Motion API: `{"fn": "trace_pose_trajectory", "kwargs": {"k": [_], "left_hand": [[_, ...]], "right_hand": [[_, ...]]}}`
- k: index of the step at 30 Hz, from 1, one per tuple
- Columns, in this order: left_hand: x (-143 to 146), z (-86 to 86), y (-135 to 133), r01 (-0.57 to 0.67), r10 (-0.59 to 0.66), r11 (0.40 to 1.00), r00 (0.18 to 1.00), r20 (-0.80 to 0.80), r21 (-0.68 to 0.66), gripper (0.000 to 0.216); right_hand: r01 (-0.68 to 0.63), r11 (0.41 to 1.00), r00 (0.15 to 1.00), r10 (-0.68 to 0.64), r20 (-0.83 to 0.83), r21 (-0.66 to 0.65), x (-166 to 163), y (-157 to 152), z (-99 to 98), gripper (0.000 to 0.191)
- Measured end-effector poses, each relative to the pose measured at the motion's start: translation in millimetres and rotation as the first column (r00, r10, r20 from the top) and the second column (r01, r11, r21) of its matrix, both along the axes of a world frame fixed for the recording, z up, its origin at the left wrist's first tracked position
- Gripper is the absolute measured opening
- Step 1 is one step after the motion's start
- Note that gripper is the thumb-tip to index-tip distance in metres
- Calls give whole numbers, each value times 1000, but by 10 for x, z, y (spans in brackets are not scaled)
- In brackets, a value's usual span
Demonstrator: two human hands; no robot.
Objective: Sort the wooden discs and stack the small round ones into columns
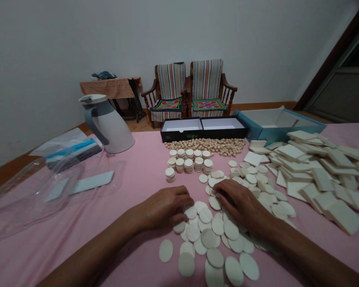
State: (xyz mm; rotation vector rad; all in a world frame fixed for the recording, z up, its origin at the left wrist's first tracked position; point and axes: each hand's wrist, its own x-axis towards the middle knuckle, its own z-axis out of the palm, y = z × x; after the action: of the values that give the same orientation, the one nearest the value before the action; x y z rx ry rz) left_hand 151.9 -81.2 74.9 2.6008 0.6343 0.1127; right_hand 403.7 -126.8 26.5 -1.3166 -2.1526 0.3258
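Note:
Round, thin, pale wooden discs lie in a loose heap in front of me on a pink cloth. My left hand is at the heap's left edge, its thumb and curled fingers closed about a wooden disc. Over the right part of the heap, my right hand has its fingers bent down and together among the discs; what is under them is hidden. Beyond my hands stand short stacks of discs in rows, with one stack alone at the front left.
Small wooden beads lie along a black two-part box. A blue box stands behind a pile of square wooden tiles. Leftward are a white-grey jug, a blue-black carton and clear plastic packaging. Two chairs stand beyond.

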Motion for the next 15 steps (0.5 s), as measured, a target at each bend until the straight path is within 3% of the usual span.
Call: {"fn": "trace_pose_trajectory", "kwargs": {"k": [5,10,13,15], "left_hand": [[30,-82,-9,-17,19,998,999,-39,56,21],[-6,-81,18,-98,97,994,995,31,39,23],[-69,-57,101,-276,261,958,950,172,73,20],[-123,-49,193,-472,425,871,863,273,135,16]], "right_hand": [[8,1000,1000,-8,1,-6,-11,0,-9,17],[13,1000,1000,-14,-12,-22,-11,-7,-6,15],[5,1000,1000,-6,-7,-26,-6,-15,8,15],[7,999,1000,-7,-6,-31,-8,-21,23,16]]}}
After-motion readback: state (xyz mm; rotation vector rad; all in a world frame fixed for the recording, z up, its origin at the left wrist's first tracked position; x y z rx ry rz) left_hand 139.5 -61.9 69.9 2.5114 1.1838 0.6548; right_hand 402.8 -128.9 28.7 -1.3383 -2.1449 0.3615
